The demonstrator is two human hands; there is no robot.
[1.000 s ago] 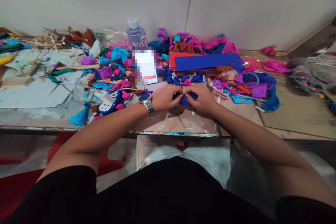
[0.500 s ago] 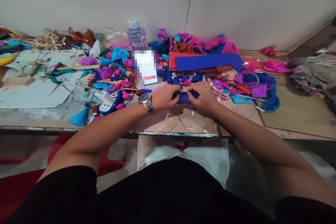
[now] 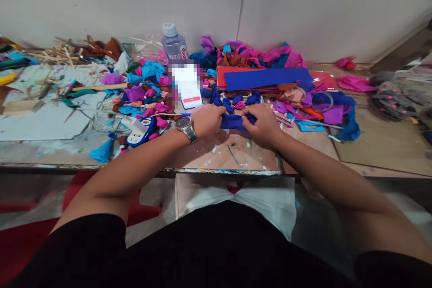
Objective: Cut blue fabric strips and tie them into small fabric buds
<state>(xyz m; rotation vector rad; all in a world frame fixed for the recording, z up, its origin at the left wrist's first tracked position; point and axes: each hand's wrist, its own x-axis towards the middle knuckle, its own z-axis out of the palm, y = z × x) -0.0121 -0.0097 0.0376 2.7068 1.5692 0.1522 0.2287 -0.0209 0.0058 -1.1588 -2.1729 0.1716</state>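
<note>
The blue strip [image 3: 233,122] spans between left hand [image 3: 208,121] and right hand [image 3: 262,125], to the right front of the phone [image 3: 193,100]. Both hands, fingers curled, pinch its ends; the left grip, partly hidden, appears closed.

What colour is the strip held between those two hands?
The strip is deep blue; the head view shows it best.

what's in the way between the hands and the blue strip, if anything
Nothing visible: the left hand and right hand both hold the strip, one on each side. The bundles lie beyond it.
</note>
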